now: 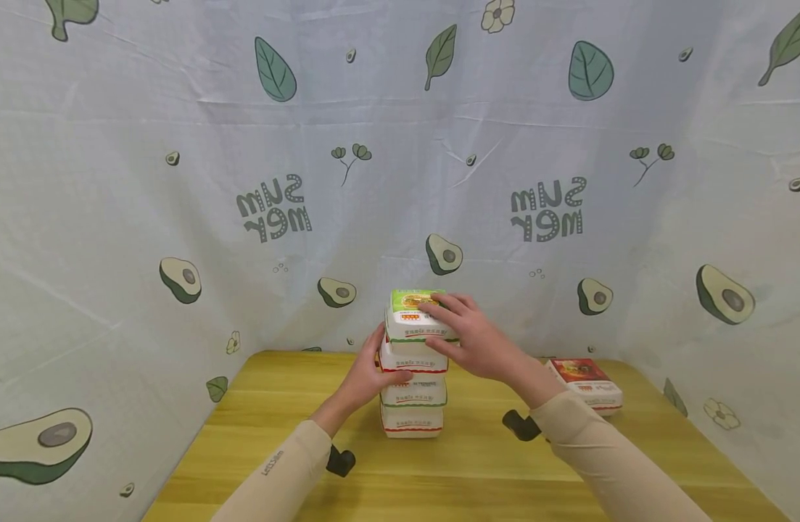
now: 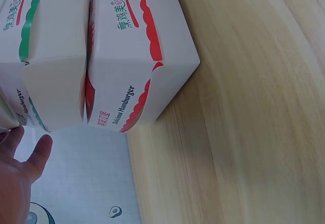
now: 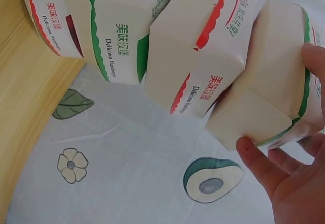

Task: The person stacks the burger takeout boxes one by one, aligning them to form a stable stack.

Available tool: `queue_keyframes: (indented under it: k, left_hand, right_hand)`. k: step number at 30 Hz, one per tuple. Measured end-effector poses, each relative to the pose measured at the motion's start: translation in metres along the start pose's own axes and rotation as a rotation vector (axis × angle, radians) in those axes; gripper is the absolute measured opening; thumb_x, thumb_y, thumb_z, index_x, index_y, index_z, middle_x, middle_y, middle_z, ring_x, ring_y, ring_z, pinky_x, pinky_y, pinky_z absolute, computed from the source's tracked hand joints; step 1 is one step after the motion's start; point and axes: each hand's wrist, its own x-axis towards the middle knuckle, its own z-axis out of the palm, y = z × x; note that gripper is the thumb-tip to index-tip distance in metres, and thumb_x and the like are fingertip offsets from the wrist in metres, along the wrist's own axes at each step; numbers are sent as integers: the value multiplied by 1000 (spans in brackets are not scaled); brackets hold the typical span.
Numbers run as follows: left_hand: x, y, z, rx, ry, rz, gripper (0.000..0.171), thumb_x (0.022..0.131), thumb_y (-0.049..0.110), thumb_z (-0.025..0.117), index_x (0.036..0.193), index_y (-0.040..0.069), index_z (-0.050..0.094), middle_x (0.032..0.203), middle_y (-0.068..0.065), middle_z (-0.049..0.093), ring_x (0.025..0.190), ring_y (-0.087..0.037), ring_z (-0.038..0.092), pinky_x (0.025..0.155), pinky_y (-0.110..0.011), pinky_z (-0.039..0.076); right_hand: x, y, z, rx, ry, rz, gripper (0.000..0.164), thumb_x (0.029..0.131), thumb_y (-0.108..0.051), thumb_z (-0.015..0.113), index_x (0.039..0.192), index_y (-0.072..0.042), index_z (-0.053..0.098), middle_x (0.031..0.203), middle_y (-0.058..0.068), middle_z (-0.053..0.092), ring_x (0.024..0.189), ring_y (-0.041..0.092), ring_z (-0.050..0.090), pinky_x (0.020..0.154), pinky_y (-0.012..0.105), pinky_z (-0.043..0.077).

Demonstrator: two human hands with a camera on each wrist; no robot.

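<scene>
Stack of boxes (image 1: 411, 420): it stands on the table (image 1: 491, 464), four boxes one over another; I judge it light for its height and easy to topple, so it needs support from both sides
Top box (image 1: 409, 331): highest in the stack; it looks like thin, smooth card, probably stiff at the corners and soft in the lid; better to take it by two opposite walls, gently
Third box from below (image 1: 409, 360): in the stack, directly under the top box; a hard squeeze could dent it
Lone box (image 1: 585, 388): to the right of the stack, well apart
Right hand (image 1: 474, 341): at the right of the stack; fingers spread wide, tips on the top box
Left hand (image 1: 363, 373): at the left of the stack; thumb and fingers hold the third box
Count: one table, one stack, five boxes (three with red trim, two with green), two hands
</scene>
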Motion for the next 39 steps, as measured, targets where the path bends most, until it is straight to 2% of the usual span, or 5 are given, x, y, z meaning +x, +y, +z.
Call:
queue_keyframes:
  k: [6,17,27,35,39]
  left_hand:
    - [1,-1,0,-9,-3,0,95,84,23,83,153,46,22,138,0,48,113,-20,65,91,-39,57]
    - [1,0,0,-53,-14,23,91,84,13,82,153,39,28,134,-4,55,108,-21,68,85,-40,59]
    - [-5,22,-1,-107,-27,32,90,85,12,81,155,29,27,132,-7,55,109,-22,66,88,-40,57]
    - [2,2,-1,-76,-17,45,87,84,14,82,151,34,30,132,-4,58,111,-22,66,90,-40,57]
    - [3,-1,-2,-77,-21,56,88,83,14,83,151,35,31,131,-4,58,110,-22,67,88,-41,57]
  right_hand:
    - [1,-2,0,-10,8,4,59,96,-40,68,150,-25,49,157,8,42,140,32,36,104,56,46]
    - [5,-3,4,-35,13,10,59,96,-41,67,150,-26,49,157,7,43,140,32,37,103,57,47]
    - [8,-1,5,-34,10,5,59,97,-39,67,151,-26,48,156,9,43,140,33,37,103,56,47]
    - [9,-3,6,-38,0,13,59,97,-41,66,151,-27,47,157,8,42,141,33,35,103,57,47]
    - [9,-3,6,-39,6,10,59,97,-40,67,151,-27,48,156,8,42,141,31,35,102,56,47]
